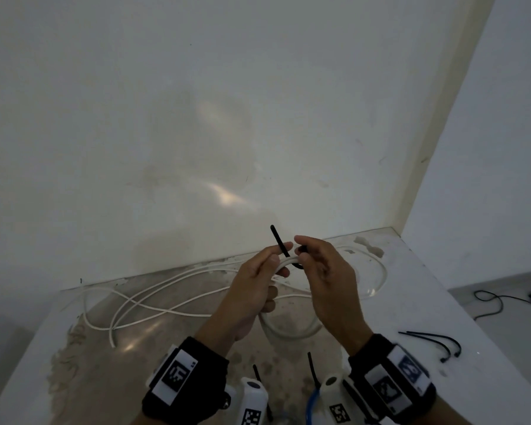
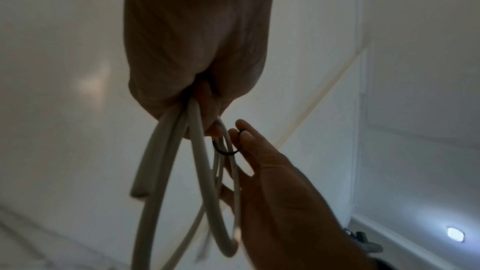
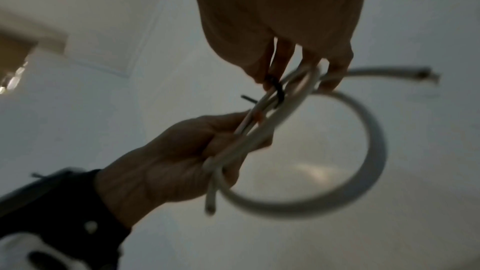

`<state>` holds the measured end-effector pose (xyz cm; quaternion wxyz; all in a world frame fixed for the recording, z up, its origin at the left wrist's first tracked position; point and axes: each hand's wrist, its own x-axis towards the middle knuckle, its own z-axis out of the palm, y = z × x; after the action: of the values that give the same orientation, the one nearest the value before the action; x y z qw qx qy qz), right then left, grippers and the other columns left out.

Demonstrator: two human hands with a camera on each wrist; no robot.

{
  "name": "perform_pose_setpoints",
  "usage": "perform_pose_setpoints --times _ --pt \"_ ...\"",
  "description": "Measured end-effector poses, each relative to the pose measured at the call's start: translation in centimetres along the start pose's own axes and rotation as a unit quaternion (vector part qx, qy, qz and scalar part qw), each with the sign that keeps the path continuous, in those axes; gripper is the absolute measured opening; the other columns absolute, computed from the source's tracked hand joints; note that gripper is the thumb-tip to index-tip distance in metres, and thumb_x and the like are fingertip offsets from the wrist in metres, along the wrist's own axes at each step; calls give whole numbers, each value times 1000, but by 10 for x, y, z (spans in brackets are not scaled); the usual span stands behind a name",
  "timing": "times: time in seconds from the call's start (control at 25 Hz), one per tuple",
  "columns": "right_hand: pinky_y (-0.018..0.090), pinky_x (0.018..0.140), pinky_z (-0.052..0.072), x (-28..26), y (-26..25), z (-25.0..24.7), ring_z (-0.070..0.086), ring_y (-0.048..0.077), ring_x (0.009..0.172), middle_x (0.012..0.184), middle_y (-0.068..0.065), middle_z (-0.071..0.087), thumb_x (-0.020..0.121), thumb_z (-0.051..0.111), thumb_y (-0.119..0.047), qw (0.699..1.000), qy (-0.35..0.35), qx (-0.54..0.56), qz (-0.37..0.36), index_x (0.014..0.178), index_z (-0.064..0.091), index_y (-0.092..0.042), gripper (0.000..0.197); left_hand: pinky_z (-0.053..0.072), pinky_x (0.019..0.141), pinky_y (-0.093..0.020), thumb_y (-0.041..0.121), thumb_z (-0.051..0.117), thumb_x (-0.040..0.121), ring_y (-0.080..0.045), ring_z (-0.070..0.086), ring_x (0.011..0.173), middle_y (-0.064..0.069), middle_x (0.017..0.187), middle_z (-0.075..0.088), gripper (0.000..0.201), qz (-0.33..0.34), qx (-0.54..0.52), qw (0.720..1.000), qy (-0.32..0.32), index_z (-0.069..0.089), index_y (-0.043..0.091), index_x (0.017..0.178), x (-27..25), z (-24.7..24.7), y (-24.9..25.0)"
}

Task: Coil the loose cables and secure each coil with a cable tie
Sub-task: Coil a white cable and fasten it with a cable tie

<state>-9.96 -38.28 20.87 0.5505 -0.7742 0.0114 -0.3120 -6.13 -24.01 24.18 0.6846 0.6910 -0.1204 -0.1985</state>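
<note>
My left hand (image 1: pixel 259 282) grips a small coil of white cable (image 1: pixel 292 331) above the table, bunching its loops together. A black cable tie (image 1: pixel 281 242) is looped round the bunched loops; its free tail sticks up and to the left. My right hand (image 1: pixel 316 265) pinches the tie's head end between thumb and fingers. From the right wrist, the coil (image 3: pixel 374 130) hangs as a ring with the tie (image 3: pixel 279 92) crossing the strands next to my fingers. From the left wrist, the loops (image 2: pixel 205 171) hang below my left hand, with the tie (image 2: pixel 223 150) curved under them.
More white cable (image 1: pixel 154 302) lies loose in long crossing loops on the table (image 1: pixel 411 286), which stands against the wall. Spare black cable ties (image 1: pixel 439 343) lie at the table's right edge. On the floor at right lies a black cord (image 1: pixel 492 299).
</note>
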Motion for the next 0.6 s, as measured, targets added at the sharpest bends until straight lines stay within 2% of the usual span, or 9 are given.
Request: perform_pose_setpoints --times 0.08,0.2,0.28,0.4,0.44,0.52,0.6 --pt "30 81 59 -3 2 10 67 7 97 112 -9 68 101 52 -17 998 62 13 20 118 62 -29 23 21 42 -20 24 39 104 -8 21 46 -3 84 53 32 -8 -63 998 -12 65 32 122 -3 7 -2" --pt "32 72 60 2 2 12 67 7 88 110 -10 68 101 50 -19 995 96 4 12 118 62 -30 23 20 43 -19 22 39 104 -8 20 46 -1 80 53 33 7 -99 995 -5 62 28 126 -5 11 -5" --pt "33 71 60 7 0 10 67 7 86 109 -10 69 101 50 -24 995 98 -13 -7 120 63 -28 23 23 43 -21 22 36 105 -9 23 46 -3 81 55 33 41 -60 997 8 59 26 129 -4 12 -8" --pt "31 71 60 6 0 12 67 1 85 106 -15 69 101 51 -27 995 88 -35 -23 121 64 -26 24 33 45 -24 19 34 106 -14 38 48 -11 88 63 32 89 52 994 28 55 27 128 -1 11 -5" --pt "31 70 61 5 0 12 67 0 83 103 -15 69 100 53 -24 996 85 -35 -16 121 64 -26 24 33 44 -25 17 34 105 -16 40 49 -9 94 65 32 93 70 993 30 54 29 127 0 11 -3" --pt "30 69 61 2 2 13 68 0 79 97 -15 70 99 56 -21 997 78 -22 12 121 63 -25 23 34 44 -22 12 35 104 -16 40 49 4 106 66 36 101 98 989 32 51 33 128 2 10 -1" --pt "30 69 61 -2 3 15 69 2 78 94 -13 71 98 58 -20 997 73 4 31 117 63 -21 20 36 44 -20 8 36 102 -16 41 47 10 109 68 39 120 125 984 42 52 33 128 3 8 -3"
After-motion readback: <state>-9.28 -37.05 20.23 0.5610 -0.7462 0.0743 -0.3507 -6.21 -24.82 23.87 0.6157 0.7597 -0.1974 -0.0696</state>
